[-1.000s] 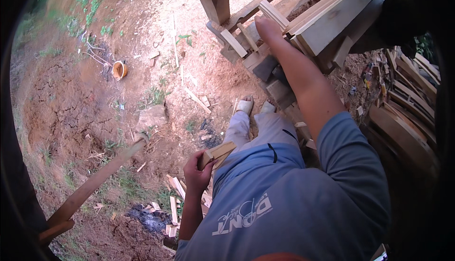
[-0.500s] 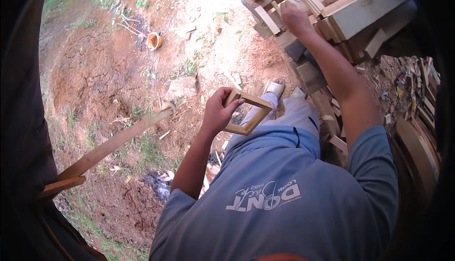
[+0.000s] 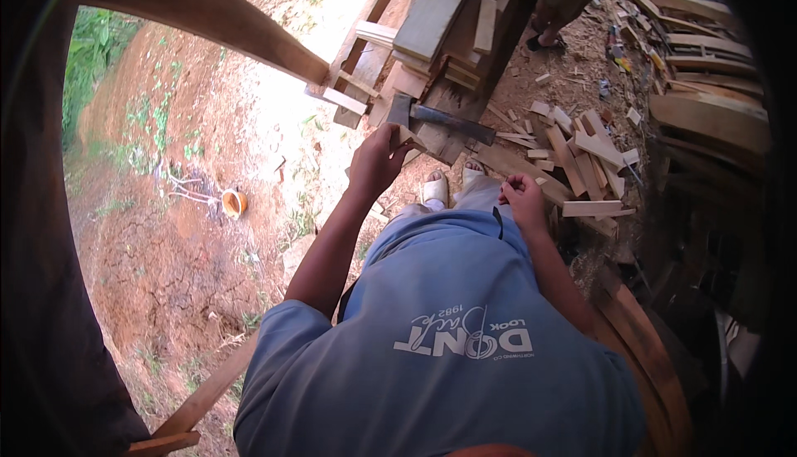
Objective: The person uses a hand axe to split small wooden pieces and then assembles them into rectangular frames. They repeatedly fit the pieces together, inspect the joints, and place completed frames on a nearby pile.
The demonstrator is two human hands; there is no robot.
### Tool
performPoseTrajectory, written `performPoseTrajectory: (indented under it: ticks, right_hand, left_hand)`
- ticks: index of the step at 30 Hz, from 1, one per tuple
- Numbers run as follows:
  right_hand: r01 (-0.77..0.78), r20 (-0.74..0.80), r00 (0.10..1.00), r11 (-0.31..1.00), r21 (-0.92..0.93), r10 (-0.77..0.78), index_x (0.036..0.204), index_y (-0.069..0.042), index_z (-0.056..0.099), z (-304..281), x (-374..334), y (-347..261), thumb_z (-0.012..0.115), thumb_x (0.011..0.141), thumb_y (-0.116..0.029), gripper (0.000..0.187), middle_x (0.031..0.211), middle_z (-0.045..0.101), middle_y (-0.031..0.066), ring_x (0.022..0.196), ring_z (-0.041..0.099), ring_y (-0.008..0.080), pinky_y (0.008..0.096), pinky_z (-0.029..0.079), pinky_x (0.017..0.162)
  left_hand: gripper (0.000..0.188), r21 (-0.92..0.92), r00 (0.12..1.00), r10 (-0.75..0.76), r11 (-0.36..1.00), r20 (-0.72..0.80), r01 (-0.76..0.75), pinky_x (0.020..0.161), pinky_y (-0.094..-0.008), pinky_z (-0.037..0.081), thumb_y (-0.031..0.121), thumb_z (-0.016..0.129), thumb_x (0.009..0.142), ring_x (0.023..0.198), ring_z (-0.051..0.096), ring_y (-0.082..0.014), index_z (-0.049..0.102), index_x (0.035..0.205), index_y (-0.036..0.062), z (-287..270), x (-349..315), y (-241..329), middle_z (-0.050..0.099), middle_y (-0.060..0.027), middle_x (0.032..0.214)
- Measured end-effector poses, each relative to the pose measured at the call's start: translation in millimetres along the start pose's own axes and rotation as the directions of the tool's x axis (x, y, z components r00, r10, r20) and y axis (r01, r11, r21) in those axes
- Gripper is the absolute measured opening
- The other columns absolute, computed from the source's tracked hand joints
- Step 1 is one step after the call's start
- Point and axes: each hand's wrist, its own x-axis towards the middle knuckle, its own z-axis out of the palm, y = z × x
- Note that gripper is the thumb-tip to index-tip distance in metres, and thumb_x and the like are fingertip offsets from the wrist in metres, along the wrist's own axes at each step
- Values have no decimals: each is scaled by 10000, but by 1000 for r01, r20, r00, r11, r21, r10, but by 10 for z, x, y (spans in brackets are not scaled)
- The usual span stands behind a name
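My left hand (image 3: 378,161) is closed on a small wooden frame (image 3: 406,137), held at the near end of the workbench. Mostly its corner shows; the rest is hard to make out against the wood behind. Just beyond the fingers a hammer (image 3: 452,122) with a dark handle lies across the bench end, its head toward the left. My right hand (image 3: 525,200) is by my waist, apart from the frame, with its fingers curled in. Whether something small sits between those fingers cannot be seen.
Planks and offcuts lie on the workbench (image 3: 436,13). A heap of wood offcuts (image 3: 585,154) covers the ground at right, near stacked curved boards (image 3: 706,63). Another person's leg (image 3: 560,9) stands beyond the bench. A wooden post (image 3: 207,17) crosses at upper left; an orange bucket (image 3: 234,203) lies on the soil.
My view has turned toward the bench. The left hand has brought the frame forward to the bench end. My right hand has drawn back from the bench top to my waist.
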Motion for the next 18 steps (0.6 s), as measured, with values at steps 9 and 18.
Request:
performPoseTrajectory:
  ticks: [9, 18]
  right_hand:
    - [291, -23, 957, 957, 16, -291, 1171, 32, 590, 232, 138, -685, 675, 981, 17, 208, 933, 666, 77, 792, 724, 142, 282, 617, 693]
    - [468, 179, 874, 882, -54, -452, 1088, 8, 690, 949, 491, -955, 730, 965, -22, 133, 928, 763, 78, 842, 743, 124, 282, 604, 785]
  left_hand:
    - [280, 129, 982, 187, 975, -32, -181, 747, -498, 574, 189, 754, 922, 914, 720, -404, 611, 1137, 80, 508, 162, -41, 729, -168, 1001]
    - [307, 93, 971, 223, 972, -90, -215, 760, -487, 583, 195, 762, 912, 931, 733, -389, 628, 1172, 105, 580, 31, -67, 736, -160, 1020]
